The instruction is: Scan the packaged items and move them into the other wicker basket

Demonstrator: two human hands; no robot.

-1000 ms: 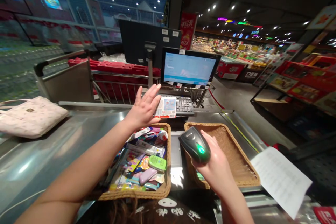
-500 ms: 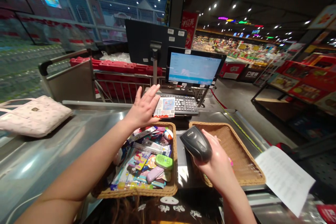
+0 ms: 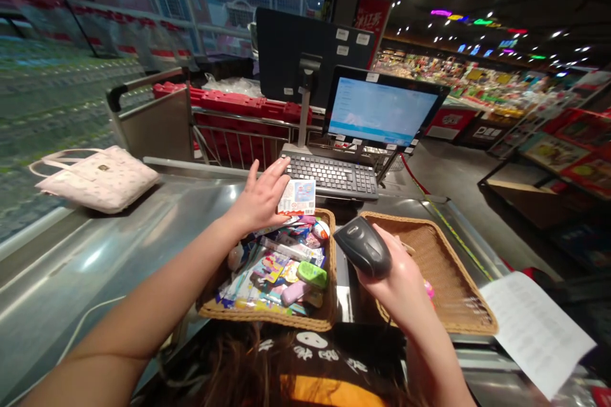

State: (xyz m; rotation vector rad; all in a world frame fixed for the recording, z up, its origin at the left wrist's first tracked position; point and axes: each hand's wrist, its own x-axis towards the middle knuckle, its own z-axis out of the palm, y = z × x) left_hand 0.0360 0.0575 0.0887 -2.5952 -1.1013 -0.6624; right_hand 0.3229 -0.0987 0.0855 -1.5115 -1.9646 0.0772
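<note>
My left hand [image 3: 261, 197] grips a small flat candy box [image 3: 296, 197], white with a red lower edge and a barcode, by its left side. It holds the box above the far edge of the left wicker basket [image 3: 267, 321], which is full of packaged sweets and small items. Among these are a green case [image 3: 312, 274] and a lilac case [image 3: 294, 293]. My right hand [image 3: 396, 273] is closed around a black barcode scanner [image 3: 363, 247], its head pointing left toward the box. Under the right wrist stands a second wicker basket [image 3: 449, 267], with something pink [image 3: 429, 290] partly hidden by my hand.
A keyboard [image 3: 331, 176] and a lit screen [image 3: 384, 108] stand beyond the baskets, with a second monitor [image 3: 310, 57] behind. A pale pink handbag [image 3: 102, 178] rests on the metal counter [image 3: 167, 229] at left. A printed sheet [image 3: 537, 331] lies at right.
The view has shifted, so the surroundings sit further right in the picture. Both hands keep their grips on the box and scanner, and the scanner still points toward the box.
</note>
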